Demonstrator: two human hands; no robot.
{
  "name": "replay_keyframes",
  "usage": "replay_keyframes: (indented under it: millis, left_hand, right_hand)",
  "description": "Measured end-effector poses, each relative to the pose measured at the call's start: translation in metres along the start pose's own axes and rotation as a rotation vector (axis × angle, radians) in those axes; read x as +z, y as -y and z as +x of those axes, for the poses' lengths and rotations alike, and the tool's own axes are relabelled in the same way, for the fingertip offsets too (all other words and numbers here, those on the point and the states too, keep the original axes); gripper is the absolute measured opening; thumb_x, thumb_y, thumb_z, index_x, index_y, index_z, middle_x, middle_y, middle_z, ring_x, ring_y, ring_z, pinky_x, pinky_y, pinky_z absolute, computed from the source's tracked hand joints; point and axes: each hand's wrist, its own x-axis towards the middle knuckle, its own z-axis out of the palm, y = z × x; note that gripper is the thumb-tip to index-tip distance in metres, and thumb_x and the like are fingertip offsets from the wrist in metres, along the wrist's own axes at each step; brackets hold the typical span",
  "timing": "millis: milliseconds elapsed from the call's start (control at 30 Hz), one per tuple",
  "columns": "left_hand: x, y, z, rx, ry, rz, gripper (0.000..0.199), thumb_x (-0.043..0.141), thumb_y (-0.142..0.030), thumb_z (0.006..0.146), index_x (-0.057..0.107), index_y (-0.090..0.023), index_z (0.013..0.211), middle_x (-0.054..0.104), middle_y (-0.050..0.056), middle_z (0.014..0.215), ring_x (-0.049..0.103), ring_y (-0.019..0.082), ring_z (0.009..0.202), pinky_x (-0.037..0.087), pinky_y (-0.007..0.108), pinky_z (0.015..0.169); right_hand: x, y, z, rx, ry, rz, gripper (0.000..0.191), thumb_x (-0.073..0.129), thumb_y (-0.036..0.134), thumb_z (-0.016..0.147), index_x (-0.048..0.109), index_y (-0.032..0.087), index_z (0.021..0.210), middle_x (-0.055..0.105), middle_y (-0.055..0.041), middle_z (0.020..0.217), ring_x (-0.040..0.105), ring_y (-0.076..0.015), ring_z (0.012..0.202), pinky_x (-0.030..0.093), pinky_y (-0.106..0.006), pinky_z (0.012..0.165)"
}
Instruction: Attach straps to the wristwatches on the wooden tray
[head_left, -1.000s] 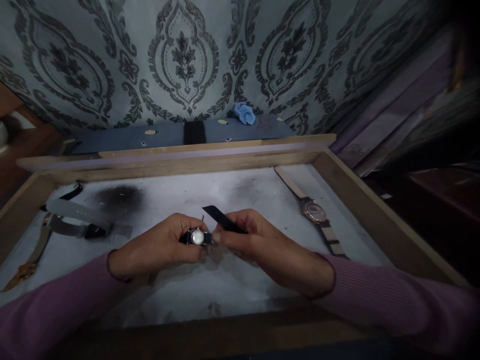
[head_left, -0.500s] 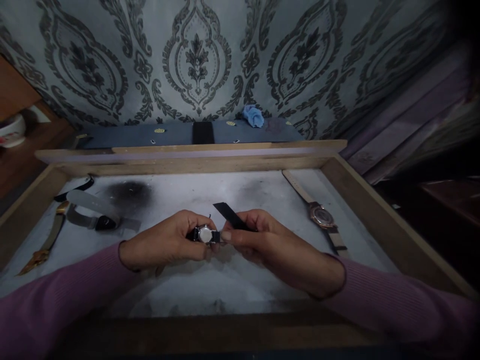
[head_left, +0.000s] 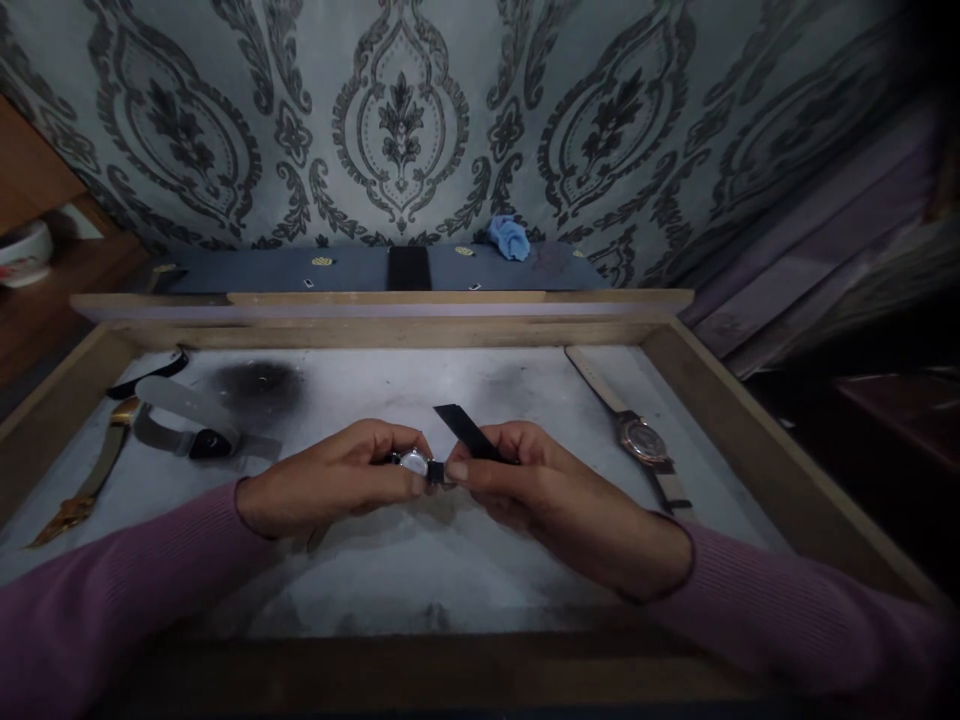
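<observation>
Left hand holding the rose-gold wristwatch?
No, the left hand grips a small silver wristwatch, while the rose-gold wristwatch lies apart near the tray's right wall.

Dim, cool light covers the whole scene, brightest on the white base (head_left: 360, 390) of the wooden tray (head_left: 465, 328) and fading to near black along the right edge and upper right corner, where detail is lost. Soft, faint shadows lie beneath the fingers (head_left: 394, 487), and a pale glint whitens the watch dial (head_left: 414, 461). Fine detail is grainy and soft, with the sleeves (head_left: 742, 575) stretched and smeared toward the lower corners.
</observation>
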Motion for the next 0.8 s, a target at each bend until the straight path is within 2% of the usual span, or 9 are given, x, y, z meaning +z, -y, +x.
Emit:
replay_keyframes:
  millis: [167, 300, 433, 600, 800]
  left_hand:
    - [-0.0001, -0.0026, -0.0010, 0.012, -0.002, 0.039, 0.010, 0.052, -0.027, 0.082, 0.055, -0.017, 0.082, 0.032, -0.009, 0.056, 0.022, 0.008, 0.049, 0.017, 0.022, 0.044]
    - [-0.0009, -0.0026, 0.0000, 0.028, 0.011, 0.088, 0.013, 0.053, -0.028, 0.081, 0.056, -0.017, 0.075, 0.036, -0.008, 0.059, 0.023, 0.008, 0.050, 0.018, 0.022, 0.044]
    - [-0.0031, -0.0025, 0.0009, -0.032, 0.012, 0.125, 0.014, 0.054, -0.028, 0.079, 0.060, -0.016, 0.074, 0.037, -0.007, 0.058, 0.027, 0.008, 0.051, 0.019, 0.022, 0.046]
    - [-0.0031, -0.0029, 0.0010, -0.140, 0.018, 0.131, 0.016, 0.056, -0.030, 0.073, 0.061, -0.017, 0.068, 0.030, -0.009, 0.049, 0.024, 0.008, 0.046, 0.017, 0.023, 0.043]
    - [0.0029, -0.0023, 0.0002, -0.130, 0.043, 0.106, 0.014, 0.054, -0.027, 0.073, 0.059, -0.016, 0.065, 0.031, -0.008, 0.050, 0.025, 0.008, 0.046, 0.017, 0.022, 0.042]
  right_hand:
    - [-0.0009, 0.0002, 0.0002, -0.018, 0.016, -0.029, 0.019, 0.073, 0.027, 0.070, 0.061, 0.014, 0.068, 0.034, 0.0105, 0.045, 0.021, -0.0030, 0.039, 0.010, -0.023, 0.039]
    - [-0.0009, -0.0001, 0.0005, -0.047, -0.025, -0.117, 0.018, 0.073, 0.028, 0.070, 0.062, 0.013, 0.067, 0.034, 0.0103, 0.044, 0.022, -0.0031, 0.039, 0.011, -0.023, 0.040]
    - [-0.0004, -0.0009, 0.0005, -0.031, -0.045, -0.151, 0.020, 0.072, 0.030, 0.070, 0.061, 0.014, 0.066, 0.035, 0.0100, 0.044, 0.023, -0.0039, 0.041, 0.014, -0.023, 0.041]
    - [0.0010, -0.0007, -0.0008, -0.080, -0.078, -0.277, 0.017, 0.069, 0.028, 0.072, 0.060, 0.014, 0.065, 0.040, 0.0065, 0.052, 0.032, -0.0065, 0.049, 0.023, -0.023, 0.047]
    - [0.0009, -0.0029, 0.0003, -0.084, -0.086, -0.245, 0.019, 0.066, 0.029, 0.073, 0.059, 0.014, 0.063, 0.040, 0.0059, 0.053, 0.033, -0.0067, 0.050, 0.024, -0.022, 0.047]
